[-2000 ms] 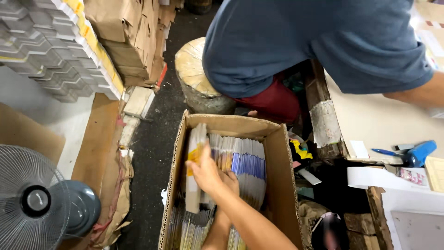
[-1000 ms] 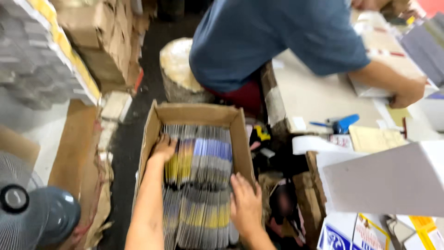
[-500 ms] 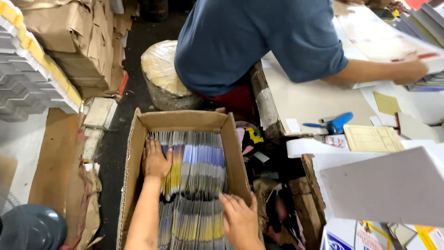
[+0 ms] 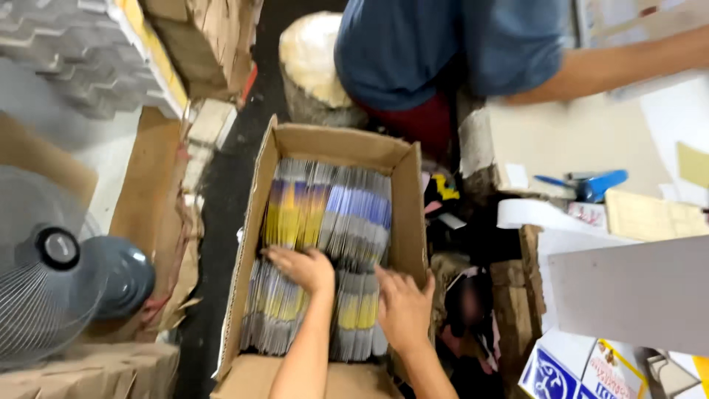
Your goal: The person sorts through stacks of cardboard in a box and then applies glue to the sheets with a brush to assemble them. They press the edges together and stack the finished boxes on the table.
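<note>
One box (image 4: 334, 148) sits on the floor, packed with booklets (image 4: 347, 214) in two rows. Your left hand (image 4: 299, 267) lies flat, fingers spread, on the near row; your right hand (image 4: 402, 307) rests open at its right edge. One fan (image 4: 55, 281) stands left; one person (image 4: 450, 52) bends far.

The one camera sits on my head and looks steeply down past my forearms into the open cardboard box (image 4: 336, 144) on the floor, close enough that the box fills the middle. My left hand (image 4: 299, 267) and right hand (image 4: 402, 307) enter from the bottom edge. There is no second view to share anything with.
</note>
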